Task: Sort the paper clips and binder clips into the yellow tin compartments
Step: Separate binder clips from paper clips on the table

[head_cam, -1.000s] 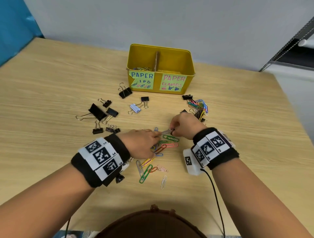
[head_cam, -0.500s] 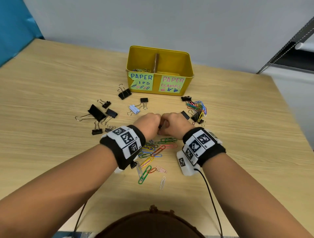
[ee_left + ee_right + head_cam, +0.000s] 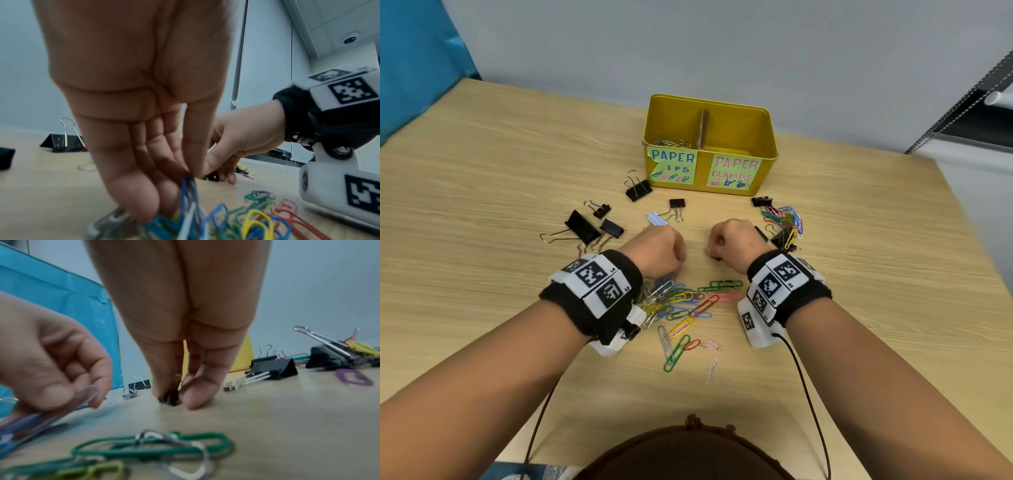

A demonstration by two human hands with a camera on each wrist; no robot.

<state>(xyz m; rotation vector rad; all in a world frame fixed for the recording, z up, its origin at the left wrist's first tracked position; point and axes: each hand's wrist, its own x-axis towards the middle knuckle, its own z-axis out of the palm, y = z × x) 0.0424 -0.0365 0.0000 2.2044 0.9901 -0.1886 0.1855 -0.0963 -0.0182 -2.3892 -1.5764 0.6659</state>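
- The left hand [image 3: 659, 251] pinched a bunch of paper clips [image 3: 190, 201] near the pile.
- The right hand [image 3: 731, 243] pinched a small black clip [image 3: 170, 398] on the table [image 3: 482, 171].

The yellow tin [image 3: 762, 178] had two handwritten labels — left one [image 3: 672, 165] read "PAPER ...IPS", partly torn, right one [image 3: 734, 172] "PAPER CLAMPS".

A yellow tin [image 3: 732, 185] wears green and pink labels, black binder clips [image 3: 582, 224] and rainbow-coloured paper clips [image 3: 688, 305] dot the pale wood-grain table [image 3: 482, 192].
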